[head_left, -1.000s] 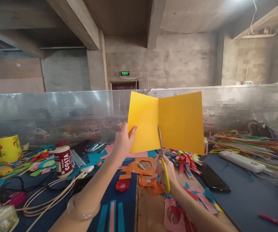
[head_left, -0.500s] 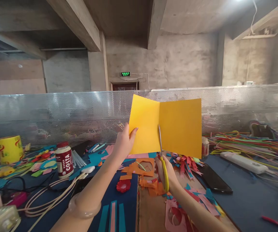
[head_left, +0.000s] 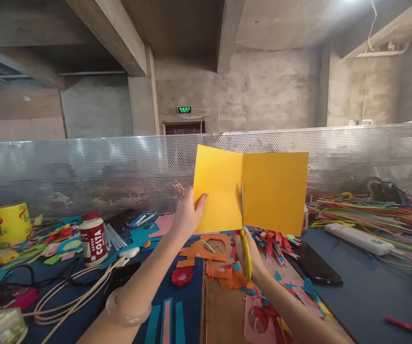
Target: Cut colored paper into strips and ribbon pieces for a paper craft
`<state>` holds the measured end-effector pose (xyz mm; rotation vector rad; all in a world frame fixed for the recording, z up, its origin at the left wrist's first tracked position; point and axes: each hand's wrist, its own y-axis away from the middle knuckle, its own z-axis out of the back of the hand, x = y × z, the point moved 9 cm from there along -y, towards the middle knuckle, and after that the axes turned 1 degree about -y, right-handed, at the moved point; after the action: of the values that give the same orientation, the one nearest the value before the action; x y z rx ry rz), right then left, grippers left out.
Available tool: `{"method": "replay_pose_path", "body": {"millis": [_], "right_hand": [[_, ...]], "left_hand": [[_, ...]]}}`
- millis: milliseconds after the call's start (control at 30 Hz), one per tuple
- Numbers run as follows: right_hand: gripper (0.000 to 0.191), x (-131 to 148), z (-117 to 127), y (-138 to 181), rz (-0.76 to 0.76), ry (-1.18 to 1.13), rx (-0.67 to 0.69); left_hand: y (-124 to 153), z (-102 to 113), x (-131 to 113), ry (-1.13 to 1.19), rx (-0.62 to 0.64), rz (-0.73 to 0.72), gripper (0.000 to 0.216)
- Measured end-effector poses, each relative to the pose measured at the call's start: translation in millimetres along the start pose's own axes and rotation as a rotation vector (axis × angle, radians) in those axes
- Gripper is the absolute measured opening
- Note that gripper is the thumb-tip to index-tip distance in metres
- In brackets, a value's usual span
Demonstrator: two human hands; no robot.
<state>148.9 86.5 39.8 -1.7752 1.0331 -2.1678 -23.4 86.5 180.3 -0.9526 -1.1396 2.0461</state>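
Note:
My left hand [head_left: 187,216] pinches the lower left edge of a yellow-orange sheet of paper [head_left: 274,191], held upright above the table. The sheet has a vertical fold down its middle. My right hand [head_left: 246,254] grips yellow-handled scissors [head_left: 243,234] from below. Their blades point up along the fold line, into the sheet's bottom edge.
Coloured paper scraps [head_left: 206,253] litter the blue table [head_left: 371,291]. A Costa bottle [head_left: 93,238] and a yellow tape roll [head_left: 8,223] stand at the left, with cords [head_left: 66,296]. A black phone [head_left: 311,263], a white power strip [head_left: 358,237] and coloured sticks [head_left: 367,210] lie at the right. A perforated metal screen [head_left: 84,167] runs behind.
The sheet has dropped slightly and shifted right. The scissor blades have moved further up the fold line into the paper.

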Motion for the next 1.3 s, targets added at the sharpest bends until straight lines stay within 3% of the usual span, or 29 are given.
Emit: {"method": "replay_pose_path", "body": {"millis": [233, 967, 1300], "right_hand": [[0.027, -13.7, 2.7, -4.8, 0.032, 0.028, -0.031], [0.018, -1.2, 15.2, -1.8, 0.021, 0.142, -0.109], [0.016, -5.9, 13.7, -3.8, -0.005, 0.161, -0.078]], "left_hand": [[3.6, -5.4, -0.7, 0.065, 0.018, 0.002, 0.029], [6.1, -6.0, 2.5, 0.163, 0.013, 0.065, 0.030], [5.6, -9.8, 6.7, 0.201, 0.035, 0.067, 0.029]]}}
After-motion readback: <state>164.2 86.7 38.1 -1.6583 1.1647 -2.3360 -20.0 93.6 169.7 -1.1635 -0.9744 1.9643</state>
